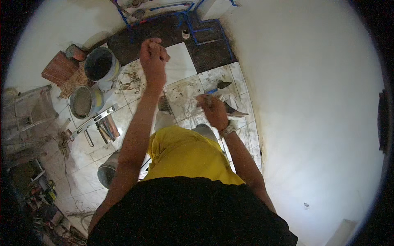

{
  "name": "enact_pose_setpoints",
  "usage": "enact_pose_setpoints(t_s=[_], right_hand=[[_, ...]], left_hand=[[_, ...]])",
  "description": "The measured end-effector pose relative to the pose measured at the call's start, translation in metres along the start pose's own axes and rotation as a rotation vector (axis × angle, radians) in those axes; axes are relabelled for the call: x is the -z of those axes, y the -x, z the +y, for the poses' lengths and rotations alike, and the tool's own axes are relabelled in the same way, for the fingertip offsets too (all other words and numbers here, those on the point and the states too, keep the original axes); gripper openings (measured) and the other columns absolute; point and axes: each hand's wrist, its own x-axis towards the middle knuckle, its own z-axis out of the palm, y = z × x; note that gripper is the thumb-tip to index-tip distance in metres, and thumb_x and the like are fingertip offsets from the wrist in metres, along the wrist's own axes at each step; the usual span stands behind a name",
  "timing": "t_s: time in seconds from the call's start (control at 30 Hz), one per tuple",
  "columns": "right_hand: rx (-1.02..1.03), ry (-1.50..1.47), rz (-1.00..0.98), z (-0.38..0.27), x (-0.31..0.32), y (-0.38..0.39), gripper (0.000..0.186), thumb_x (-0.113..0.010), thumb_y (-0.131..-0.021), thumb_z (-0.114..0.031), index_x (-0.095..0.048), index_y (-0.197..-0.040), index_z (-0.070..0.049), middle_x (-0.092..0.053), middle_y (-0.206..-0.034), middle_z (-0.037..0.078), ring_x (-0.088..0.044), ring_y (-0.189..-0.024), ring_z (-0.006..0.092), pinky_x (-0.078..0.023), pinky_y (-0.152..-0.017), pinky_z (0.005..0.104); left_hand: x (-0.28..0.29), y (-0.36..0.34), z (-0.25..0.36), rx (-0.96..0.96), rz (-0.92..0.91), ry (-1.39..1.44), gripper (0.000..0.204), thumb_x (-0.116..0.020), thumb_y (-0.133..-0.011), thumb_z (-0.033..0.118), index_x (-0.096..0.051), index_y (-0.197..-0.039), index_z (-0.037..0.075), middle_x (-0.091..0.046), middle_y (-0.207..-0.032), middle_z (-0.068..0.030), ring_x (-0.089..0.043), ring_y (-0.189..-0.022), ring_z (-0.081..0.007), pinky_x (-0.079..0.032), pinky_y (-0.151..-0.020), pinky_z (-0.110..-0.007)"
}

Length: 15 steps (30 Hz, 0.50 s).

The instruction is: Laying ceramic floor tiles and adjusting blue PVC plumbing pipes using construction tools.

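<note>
My left hand (154, 59) is raised over the tiled floor with its fingers curled into a fist. Whatever it may hold is hidden. Lower and to the right, my right hand (214, 111) has its fingers bent together, and nothing I can name shows in them. A pale band circles the right wrist. Just beyond that hand lies a trowel with a blue handle (212, 91) and a dark blade. A dark pointed blade (236, 111) rests beside it on whitish crumpled material. Ahead of my left hand, a clean white tile (184, 61) borders the dark bare floor.
Two buckets of dark (116, 67) and grey material (100, 102) stand at left beside reddish bricks (59, 67). A spirit level (100, 119) lies near hand tools. Blue pipes (191, 24) and a small white pot (186, 34) occupy the far end. A white wall (312, 102) bounds the right.
</note>
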Motion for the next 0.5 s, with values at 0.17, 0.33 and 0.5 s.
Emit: enact_pose_setpoints(t_s=[0.17, 0.33, 0.5], right_hand=[[-0.097, 0.597, -0.026, 0.074, 0.084, -0.008, 0.02, -0.058, -0.085, -0.02, -0.061, -0.089, -0.001, -0.062, -0.077, 0.022, -0.06, -0.071, 0.0401, -0.048, -0.063, 0.0464], [-0.138, 0.582, -0.274, 0.144, 0.102, -0.011, 0.024, -0.059, -0.081, -0.025, -0.063, -0.081, -0.001, -0.061, -0.076, 0.023, -0.058, -0.072, 0.0419, -0.046, -0.068, 0.0506], [0.005, 0.482, -0.503, 0.18, 0.106, -0.062, 0.033, -0.063, -0.079, -0.033, -0.064, -0.092, -0.002, -0.062, -0.09, 0.021, -0.06, -0.081, 0.0366, -0.048, -0.073, 0.0462]], left_hand=[[0.054, -0.047, -0.002, 0.299, -0.144, -0.801, 0.025, -0.049, -0.096, 0.029, -0.056, -0.094, 0.005, -0.043, -0.061, 0.0031, -0.038, -0.052, -0.0059, -0.033, -0.048, -0.025], [0.112, -0.021, -0.033, 0.508, -0.507, -1.481, 0.028, -0.062, -0.084, 0.029, -0.061, -0.078, 0.002, -0.061, -0.072, -0.0104, -0.056, -0.064, -0.0177, -0.045, -0.064, -0.034], [0.122, 0.055, -0.079, 0.697, -0.59, -1.656, 0.027, -0.056, -0.083, 0.032, -0.064, -0.082, 0.006, -0.065, -0.077, -0.0136, -0.065, -0.074, -0.0299, -0.049, -0.074, -0.041]])
